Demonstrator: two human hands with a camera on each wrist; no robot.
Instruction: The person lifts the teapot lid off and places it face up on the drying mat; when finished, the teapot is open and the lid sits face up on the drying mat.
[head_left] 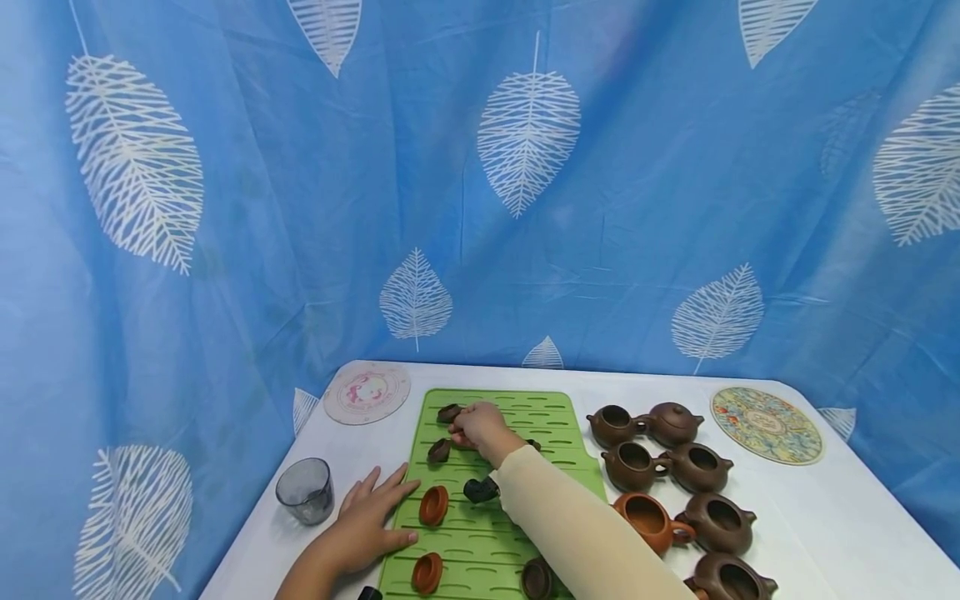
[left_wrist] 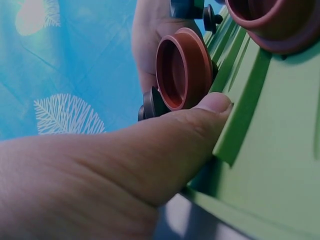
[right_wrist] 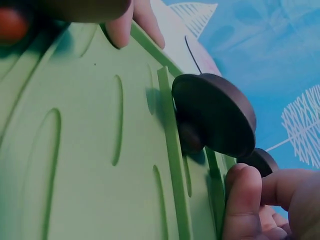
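My left hand point(head_left: 367, 517) rests with spread fingers on the left edge of a green ribbed mat point(head_left: 480, 550); its thumb point(left_wrist: 195, 120) lies on the rim. Beside it, two reddish-orange teapot lids point(head_left: 433, 505) lie tilted, knob side down. At the far left of the mat, my right hand point(head_left: 480, 429) pinches a dark brown teapot lid point(right_wrist: 260, 161) between thumb and curled forefinger, close over the surface. Just nearer, another dark lid point(right_wrist: 215, 115) leans on its knob against a rib. One more dark lid point(head_left: 536, 577) lies near the front, beside the sleeve.
Several dark brown teapots point(head_left: 699, 468) and an orange one point(head_left: 647, 521) stand right of the mat. A round patterned mat point(head_left: 767, 425) lies at the back right, a pink-and-white one point(head_left: 367, 392) at the back left. A grey glass cup point(head_left: 306, 492) stands left of my left hand.
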